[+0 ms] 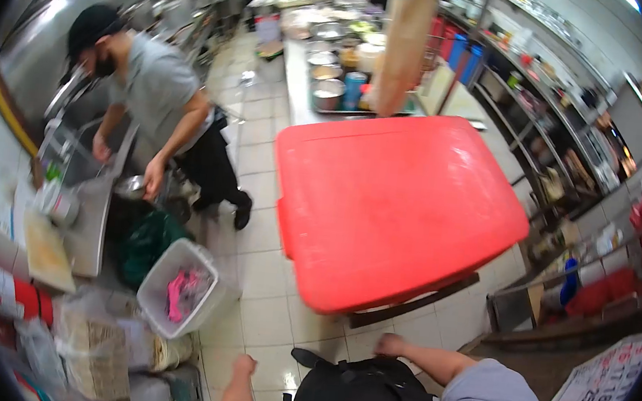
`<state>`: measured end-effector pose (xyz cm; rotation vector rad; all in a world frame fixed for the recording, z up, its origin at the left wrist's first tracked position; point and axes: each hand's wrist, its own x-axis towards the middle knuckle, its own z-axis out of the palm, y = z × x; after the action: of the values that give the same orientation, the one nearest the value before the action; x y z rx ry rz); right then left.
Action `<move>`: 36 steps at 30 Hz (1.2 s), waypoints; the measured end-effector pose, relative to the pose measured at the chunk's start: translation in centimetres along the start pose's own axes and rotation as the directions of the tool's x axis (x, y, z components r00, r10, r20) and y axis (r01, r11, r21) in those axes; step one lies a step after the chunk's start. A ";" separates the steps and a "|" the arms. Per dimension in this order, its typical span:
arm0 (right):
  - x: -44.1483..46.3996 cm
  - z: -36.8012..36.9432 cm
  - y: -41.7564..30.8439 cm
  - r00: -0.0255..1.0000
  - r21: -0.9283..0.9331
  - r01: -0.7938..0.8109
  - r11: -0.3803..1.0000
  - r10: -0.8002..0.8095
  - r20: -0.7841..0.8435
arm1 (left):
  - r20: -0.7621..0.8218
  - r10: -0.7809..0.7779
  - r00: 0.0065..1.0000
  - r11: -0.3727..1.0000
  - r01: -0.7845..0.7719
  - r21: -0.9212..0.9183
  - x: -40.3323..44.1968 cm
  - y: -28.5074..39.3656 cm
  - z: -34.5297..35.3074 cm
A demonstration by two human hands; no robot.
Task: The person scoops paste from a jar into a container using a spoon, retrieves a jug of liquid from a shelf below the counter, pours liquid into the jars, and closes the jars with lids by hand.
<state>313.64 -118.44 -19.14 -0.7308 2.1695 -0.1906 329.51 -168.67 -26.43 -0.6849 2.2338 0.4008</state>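
My left hand [245, 365] hangs low in front of me with its fingers curled in, and nothing shows in it. My right hand [390, 345] is also curled closed, a little below the near edge of a large red plastic lid [406, 201] with rounded corners. A gap of floor separates that hand from the red lid, and no held thing is visible. To the left of my left hand stands a whitish plastic bin [207, 298] with bright pink material [182, 295] inside.
A co-worker [157, 92] in a grey shirt stands at the sink on the left. Behind the red lid runs a long counter [297, 82] with pots. Shelving [566, 139] lines the right; bags [94, 349] and a red extinguisher-like cylinder [15, 291] crowd the lower left.
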 end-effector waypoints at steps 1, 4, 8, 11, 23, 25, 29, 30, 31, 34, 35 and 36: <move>-4.0 1.1 4.7 0.978 0.173 -0.208 0.963 0.202 0.053 | 0.000 0.094 0.996 0.995 -0.094 -0.013 -1.1 3.5 1.0; -15.1 9.0 15.7 0.676 0.418 -0.691 0.590 0.732 0.084 | 0.111 0.377 0.919 0.924 -0.382 0.022 -3.0 14.9 3.5; -22.0 21.9 23.9 0.482 0.593 -0.748 0.297 0.858 0.179 | 0.245 0.797 0.553 0.548 -0.831 0.091 -4.8 30.1 5.2; -22.8 28.5 26.3 0.563 0.478 -0.738 0.476 0.825 0.047 | 0.249 0.822 0.512 0.521 -0.853 0.036 -7.6 40.9 5.9; -26.1 11.7 35.5 0.265 0.967 -0.180 0.179 0.956 -0.128 | 0.436 0.882 0.181 0.184 -0.982 0.035 -13.0 72.6 11.1; -26.5 8.6 38.9 0.305 1.000 -0.013 -0.006 0.952 0.010 | 0.429 0.866 0.256 0.301 -0.953 -0.038 -13.1 76.2 11.6; -28.3 4.3 45.3 0.398 0.937 0.238 -0.256 0.906 0.146 | 0.393 0.868 0.302 0.366 -0.926 -0.097 -10.9 82.7 13.1; -28.9 4.4 46.7 0.387 0.935 0.237 -0.265 0.908 0.160 | 0.407 0.866 0.291 0.360 -0.927 -0.104 -10.3 84.5 13.6; -29.5 4.5 47.7 0.352 0.951 0.202 -0.236 0.923 0.154 | 0.424 0.851 0.310 0.368 -0.928 -0.061 -9.7 86.3 13.9; -32.1 4.6 52.7 0.303 0.967 0.089 -0.238 0.931 0.201 | 0.445 0.849 0.285 0.317 -0.948 0.003 -8.4 94.4 13.6; -33.1 5.8 53.4 0.312 0.958 -0.001 -0.285 0.910 0.271 | 0.428 0.850 0.308 0.342 -0.940 -0.003 -8.4 96.9 13.6; -34.0 6.6 54.5 0.295 0.957 0.001 -0.289 0.915 0.275 | 0.409 0.850 0.331 0.367 -0.930 -0.008 -8.4 99.6 13.8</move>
<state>311.60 -53.95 -20.96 1.6496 1.8988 -1.4670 283.94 -78.70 -22.21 0.8478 2.0350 0.7098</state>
